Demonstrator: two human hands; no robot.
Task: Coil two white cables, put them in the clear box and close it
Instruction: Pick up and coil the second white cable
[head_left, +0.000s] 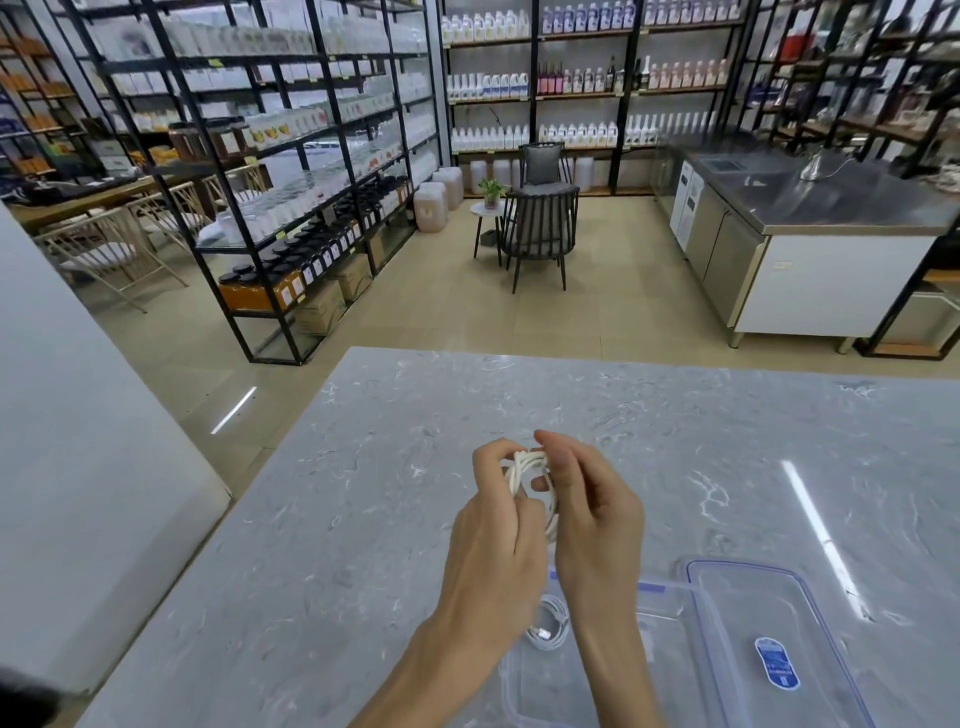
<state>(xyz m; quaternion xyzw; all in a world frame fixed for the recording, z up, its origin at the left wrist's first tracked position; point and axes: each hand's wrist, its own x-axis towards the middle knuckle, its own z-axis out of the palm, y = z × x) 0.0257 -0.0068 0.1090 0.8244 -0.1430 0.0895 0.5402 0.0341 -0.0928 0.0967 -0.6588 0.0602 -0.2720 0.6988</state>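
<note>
Above the marble table (363, 519), white cable coil (519, 470) between gripping fingers (563, 462) of left hand (493, 540) and right hand (595, 519).

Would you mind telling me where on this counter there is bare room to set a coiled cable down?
The counter is bare left of the left hand, out to its left edge, and across the far strip beyond the right hand. The near right is crowded: the clear box, with one coiled cable inside, and its lid beside it.
</note>
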